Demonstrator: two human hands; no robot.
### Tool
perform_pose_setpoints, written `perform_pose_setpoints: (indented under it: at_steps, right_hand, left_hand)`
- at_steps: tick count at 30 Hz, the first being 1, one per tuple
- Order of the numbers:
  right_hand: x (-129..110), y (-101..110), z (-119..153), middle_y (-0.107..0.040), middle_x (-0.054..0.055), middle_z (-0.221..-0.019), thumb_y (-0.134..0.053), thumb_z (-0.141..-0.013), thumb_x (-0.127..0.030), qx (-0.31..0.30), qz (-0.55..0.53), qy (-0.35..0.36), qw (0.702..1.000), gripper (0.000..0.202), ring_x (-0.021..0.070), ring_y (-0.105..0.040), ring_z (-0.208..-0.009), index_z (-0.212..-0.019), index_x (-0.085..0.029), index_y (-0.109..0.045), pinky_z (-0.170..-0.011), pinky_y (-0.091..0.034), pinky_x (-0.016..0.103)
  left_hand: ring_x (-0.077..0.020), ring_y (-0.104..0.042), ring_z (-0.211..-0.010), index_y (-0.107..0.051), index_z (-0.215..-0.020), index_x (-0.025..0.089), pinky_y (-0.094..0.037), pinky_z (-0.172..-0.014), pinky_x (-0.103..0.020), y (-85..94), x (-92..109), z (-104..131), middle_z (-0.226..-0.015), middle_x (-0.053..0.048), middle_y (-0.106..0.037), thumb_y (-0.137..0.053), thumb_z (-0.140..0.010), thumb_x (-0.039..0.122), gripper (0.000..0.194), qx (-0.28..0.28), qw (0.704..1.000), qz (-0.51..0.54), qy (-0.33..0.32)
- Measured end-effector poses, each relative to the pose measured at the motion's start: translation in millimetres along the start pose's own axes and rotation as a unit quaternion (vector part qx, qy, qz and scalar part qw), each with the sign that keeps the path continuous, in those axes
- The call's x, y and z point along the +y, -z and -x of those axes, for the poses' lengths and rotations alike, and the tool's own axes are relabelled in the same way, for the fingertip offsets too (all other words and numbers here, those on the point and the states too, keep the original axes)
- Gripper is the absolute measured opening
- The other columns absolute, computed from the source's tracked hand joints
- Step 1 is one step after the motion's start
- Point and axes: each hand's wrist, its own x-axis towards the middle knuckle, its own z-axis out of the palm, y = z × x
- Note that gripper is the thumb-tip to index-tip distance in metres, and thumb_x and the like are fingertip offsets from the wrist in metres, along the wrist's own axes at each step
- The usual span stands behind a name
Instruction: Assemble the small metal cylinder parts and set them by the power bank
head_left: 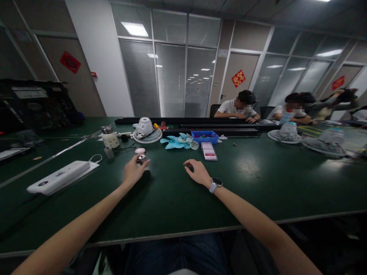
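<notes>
My left hand (134, 170) is closed round a small shiny metal cylinder (141, 158), thumb on its right side, low over the green table (169, 206). Just beyond it lies a pale pink round case (140, 151). My right hand (199, 172), with a watch (216, 183) on its wrist, hovers over the table to the right. Its fingers are loosely curled, thumb apart, and nothing shows between them. Left of my left hand stand another small metal cylinder (109, 152) and a pale patterned bottle (112, 140) with a metal lid.
A white power-bank-like box (65, 175) lies at left. Further back are a white fan part (145, 128), blue fan blades (179, 141), a blue bin (204, 136), a pink-and-white card (209, 151) and black bars (229, 131). Other people sit opposite, beyond more fan parts (286, 133).
</notes>
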Motion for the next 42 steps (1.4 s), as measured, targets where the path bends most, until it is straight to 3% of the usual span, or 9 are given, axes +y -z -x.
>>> perform_pose_setpoints:
  at_steps: [4,9,15,19,32,42]
  right_hand:
    - [-15,-21,-13,-0.070,0.006,-0.103,-0.051,-0.092,-0.037,0.040,-0.164,-0.069,0.983,0.028,0.0157,-0.066,-0.088,-0.111,-0.020,-0.063,-0.078,-0.051,0.029]
    - [-35,-40,-18,-0.071,0.004,-0.107,-0.056,-0.090,-0.038,0.038,-0.249,-0.061,0.966,0.028,0.0157,-0.068,-0.090,-0.110,-0.022,-0.068,-0.078,-0.053,0.026]
    - [-41,-31,-16,-0.074,0.003,-0.095,-0.062,-0.085,-0.041,0.072,-0.134,-0.053,0.987,0.025,0.0172,-0.068,-0.084,-0.096,-0.023,-0.074,-0.077,-0.052,0.027]
    - [-45,-27,-21,-0.074,0.003,-0.093,-0.062,-0.085,-0.040,0.063,-0.106,-0.071,0.990,0.023,0.0172,-0.068,-0.083,-0.091,-0.022,-0.075,-0.075,-0.051,0.026]
    - [-40,-32,-17,-0.073,0.005,-0.097,-0.061,-0.086,-0.036,0.053,-0.160,-0.072,0.983,0.022,0.0182,-0.067,-0.085,-0.096,-0.022,-0.074,-0.078,-0.052,0.029]
    - [-32,-32,-27,-0.073,0.008,-0.099,-0.059,-0.087,-0.035,0.117,-0.220,-0.077,0.965,0.025,0.0180,-0.067,-0.088,-0.096,-0.017,-0.074,-0.080,-0.052,0.029]
  left_hand:
    - [-0.0239,-0.066,-0.089,-0.061,-0.118,0.019,-0.050,-0.078,-0.033,-41.1,37,25,-0.102,-0.008,-0.070,-0.067,-0.075,0.049,0.053,-0.169,0.976,0.103,-0.085]
    - [-0.0227,-0.065,-0.089,-0.062,-0.109,0.017,-0.051,-0.081,-0.034,-71.1,53,41,-0.100,-0.007,-0.070,-0.070,-0.073,0.036,0.041,-0.190,0.961,0.153,-0.126]
    - [-0.0218,-0.066,-0.091,-0.058,-0.111,0.018,-0.052,-0.082,-0.034,-68.8,47,42,-0.100,-0.006,-0.069,-0.073,-0.071,0.040,0.049,-0.204,0.948,0.213,-0.124]
    - [-0.0216,-0.067,-0.087,-0.058,-0.107,0.018,-0.052,-0.082,-0.035,-69.0,47,42,-0.095,-0.005,-0.070,-0.075,-0.069,0.042,0.048,-0.207,0.947,0.219,-0.115]
    - [-0.0217,-0.067,-0.086,-0.058,-0.111,0.017,-0.053,-0.080,-0.036,-70.9,44,42,-0.095,-0.008,-0.070,-0.075,-0.069,0.044,0.052,-0.206,0.949,0.210,-0.110]
    - [-0.0208,-0.066,-0.083,-0.058,-0.111,0.017,-0.052,-0.077,-0.034,-70.5,45,42,-0.095,-0.007,-0.069,-0.075,-0.068,0.047,0.055,-0.197,0.953,0.197,-0.116]
